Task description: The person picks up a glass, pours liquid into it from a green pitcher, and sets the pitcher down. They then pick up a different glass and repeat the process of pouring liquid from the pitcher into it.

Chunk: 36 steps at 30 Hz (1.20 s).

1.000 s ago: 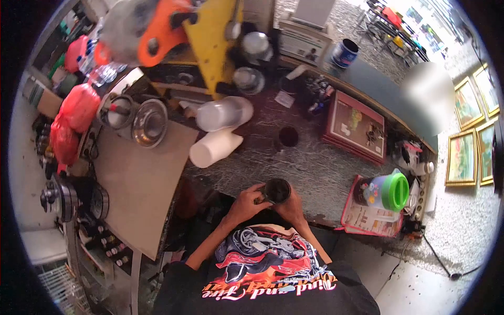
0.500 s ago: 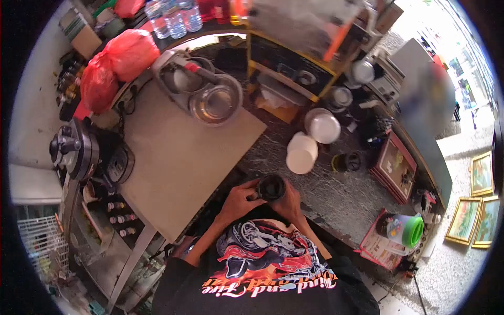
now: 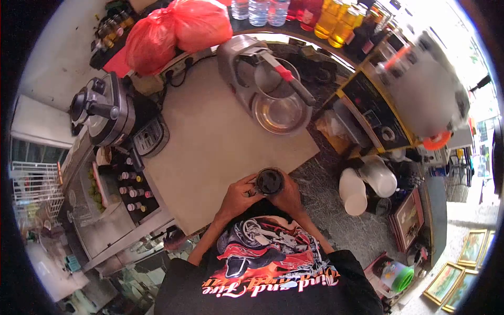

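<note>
A dark, round cup [image 3: 270,181] with a near-black inside is held upright between my two hands, in front of my chest. My left hand [image 3: 240,195] closes on its left side, where a handle-like part shows. My right hand [image 3: 286,197] wraps the right side, with the fingers partly hidden behind the cup. Below the cup lies the near edge of a large beige board [image 3: 210,142]. What fills the cup is too dark to make out.
An espresso machine [image 3: 113,113] stands at the left. Metal bowls [image 3: 281,111] and a red-taped handle lie at the board's back. Stacked white containers [image 3: 353,191], framed pictures [image 3: 407,220] and a green-lidded tumbler [image 3: 397,275] are at the right. Red bags [image 3: 178,34] and bottles line the back.
My view and body have turned left, so the board and espresso machine now appear further right. Both hands still hold the cup, now over the board's near edge.
</note>
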Each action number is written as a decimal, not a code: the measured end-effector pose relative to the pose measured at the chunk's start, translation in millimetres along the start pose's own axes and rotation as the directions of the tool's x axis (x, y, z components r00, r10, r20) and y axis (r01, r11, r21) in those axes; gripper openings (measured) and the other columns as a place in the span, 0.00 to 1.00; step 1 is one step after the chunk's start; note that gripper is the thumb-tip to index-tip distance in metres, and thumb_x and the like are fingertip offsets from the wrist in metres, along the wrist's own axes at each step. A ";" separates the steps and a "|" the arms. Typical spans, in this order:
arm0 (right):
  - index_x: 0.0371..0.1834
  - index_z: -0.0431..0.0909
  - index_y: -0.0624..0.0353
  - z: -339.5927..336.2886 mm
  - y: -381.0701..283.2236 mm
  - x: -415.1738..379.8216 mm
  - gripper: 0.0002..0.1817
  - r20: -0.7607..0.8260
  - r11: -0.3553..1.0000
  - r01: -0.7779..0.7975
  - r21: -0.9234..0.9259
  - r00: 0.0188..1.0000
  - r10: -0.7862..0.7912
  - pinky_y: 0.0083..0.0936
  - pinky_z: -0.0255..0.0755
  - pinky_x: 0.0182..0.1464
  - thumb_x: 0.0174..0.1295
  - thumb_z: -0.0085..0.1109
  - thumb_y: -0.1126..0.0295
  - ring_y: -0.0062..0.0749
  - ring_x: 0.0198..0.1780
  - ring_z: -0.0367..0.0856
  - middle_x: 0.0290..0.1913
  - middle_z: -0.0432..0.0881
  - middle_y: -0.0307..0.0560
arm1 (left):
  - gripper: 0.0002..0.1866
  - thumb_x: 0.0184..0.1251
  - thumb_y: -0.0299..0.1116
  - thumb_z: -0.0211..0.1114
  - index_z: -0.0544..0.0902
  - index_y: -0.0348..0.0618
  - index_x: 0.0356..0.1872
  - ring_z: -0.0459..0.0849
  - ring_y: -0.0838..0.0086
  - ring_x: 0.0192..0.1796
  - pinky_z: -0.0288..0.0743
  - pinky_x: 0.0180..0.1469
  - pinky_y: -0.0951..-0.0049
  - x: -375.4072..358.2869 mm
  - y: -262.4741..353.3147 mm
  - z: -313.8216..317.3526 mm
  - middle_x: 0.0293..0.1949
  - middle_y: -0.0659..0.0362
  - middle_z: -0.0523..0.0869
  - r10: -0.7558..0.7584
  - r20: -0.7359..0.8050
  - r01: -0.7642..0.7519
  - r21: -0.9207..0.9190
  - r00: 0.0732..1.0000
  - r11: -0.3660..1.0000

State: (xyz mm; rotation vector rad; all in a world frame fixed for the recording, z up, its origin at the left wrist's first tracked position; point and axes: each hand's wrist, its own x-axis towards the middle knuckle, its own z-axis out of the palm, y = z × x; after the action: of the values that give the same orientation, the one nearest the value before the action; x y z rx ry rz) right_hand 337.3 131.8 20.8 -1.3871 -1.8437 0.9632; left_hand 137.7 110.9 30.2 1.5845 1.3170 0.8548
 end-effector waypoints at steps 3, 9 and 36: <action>0.60 0.75 0.59 1.8 -22.2 18.6 0.34 0.056 0.999 0.022 0.036 0.998 -0.024 0.41 0.78 0.56 0.48 0.78 0.67 0.53 0.56 0.84 0.54 0.84 0.56 | 0.17 0.54 0.37 0.79 0.82 0.32 0.25 0.90 0.61 0.45 0.81 0.44 0.65 -3.2 -6.0 -11.4 0.61 0.45 0.83 -0.038 -0.038 0.037 -0.012 0.999 0.999; 0.61 0.75 0.60 22.8 -14.6 35.5 0.35 0.114 0.996 0.088 -0.008 0.990 -0.086 0.41 0.79 0.56 0.49 0.78 0.64 0.52 0.55 0.84 0.54 0.84 0.56 | 0.15 0.53 0.36 0.79 0.85 0.34 0.29 0.90 0.60 0.49 0.81 0.47 0.65 -7.5 -13.9 -24.6 0.61 0.46 0.83 -0.090 -0.110 0.086 -0.039 0.990 0.996; 0.66 0.70 0.51 94.2 -53.6 121.9 0.39 0.409 0.979 0.198 -0.037 0.897 -0.166 0.41 0.79 0.55 0.50 0.78 0.58 0.49 0.57 0.84 0.57 0.83 0.50 | 0.18 0.52 0.29 0.78 0.73 0.34 0.19 0.89 0.54 0.46 0.80 0.44 0.63 -14.8 -39.5 -90.1 0.59 0.42 0.84 -0.171 -0.457 0.173 -0.038 0.873 0.984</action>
State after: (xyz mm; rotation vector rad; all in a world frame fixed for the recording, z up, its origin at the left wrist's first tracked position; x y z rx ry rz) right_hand 202.3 223.3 22.5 -1.0866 -2.2933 1.1544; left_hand 38.3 116.1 27.9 1.2817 1.7637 1.1594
